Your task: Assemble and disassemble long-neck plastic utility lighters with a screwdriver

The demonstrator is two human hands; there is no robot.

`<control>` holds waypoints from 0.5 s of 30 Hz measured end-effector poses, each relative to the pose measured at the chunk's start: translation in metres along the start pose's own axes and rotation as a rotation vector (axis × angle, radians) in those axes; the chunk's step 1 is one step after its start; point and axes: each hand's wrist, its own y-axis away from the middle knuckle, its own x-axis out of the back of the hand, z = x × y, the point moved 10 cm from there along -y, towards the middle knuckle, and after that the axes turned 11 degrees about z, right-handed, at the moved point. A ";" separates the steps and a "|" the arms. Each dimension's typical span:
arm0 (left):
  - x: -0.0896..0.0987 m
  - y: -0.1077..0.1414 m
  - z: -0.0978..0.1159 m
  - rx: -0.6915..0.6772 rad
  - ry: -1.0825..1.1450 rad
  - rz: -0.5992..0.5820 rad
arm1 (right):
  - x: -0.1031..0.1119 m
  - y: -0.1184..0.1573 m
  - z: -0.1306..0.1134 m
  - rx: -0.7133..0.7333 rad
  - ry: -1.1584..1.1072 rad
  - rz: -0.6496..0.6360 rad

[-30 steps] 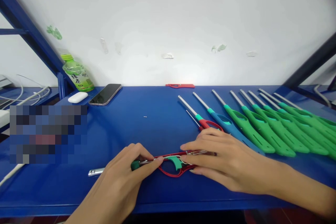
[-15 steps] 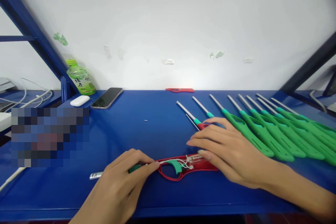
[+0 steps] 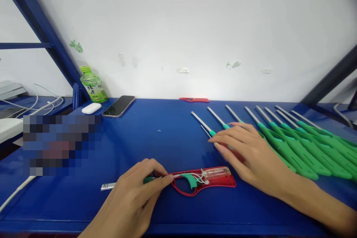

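My left hand [image 3: 136, 189] pinches an opened lighter at its neck, where the red half-shell [image 3: 223, 182] meets the nozzle. The lighter's silver tube [image 3: 108, 186] sticks out to the left of the hand. Inside the shell lie a green trigger [image 3: 191, 180], white wires and a clear fuel tank [image 3: 217, 172]. My right hand [image 3: 248, 152] is off the shell, with thumb and fingers a little apart. Its fingertips are at a thin metal shaft [image 3: 205, 131] on the table; the shaft's other end is hidden under the hand.
Several green lighters [image 3: 295, 148] lie in a row at the right. A red shell half [image 3: 194, 100] rests against the wall. A tiny metal pin [image 3: 158, 131] is mid-table. A phone [image 3: 119, 106], a white case [image 3: 91, 108] and a green bottle [image 3: 94, 85] stand back left.
My right hand has moved from the shell's right end up and away to the thin shaft, uncovering the fuel tank. My left hand keeps its pinch. The view has shifted slightly.
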 end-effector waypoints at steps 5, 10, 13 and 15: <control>0.000 0.001 -0.002 0.014 0.004 0.006 | -0.002 0.000 0.008 -0.034 0.029 -0.005; 0.003 0.000 -0.001 -0.004 0.009 0.057 | -0.007 0.001 0.004 0.041 0.080 -0.044; 0.004 -0.001 -0.002 -0.013 -0.012 0.091 | -0.011 -0.003 -0.006 0.138 0.123 -0.089; 0.004 -0.001 -0.002 -0.026 -0.019 0.108 | -0.014 -0.013 -0.009 0.183 0.145 -0.135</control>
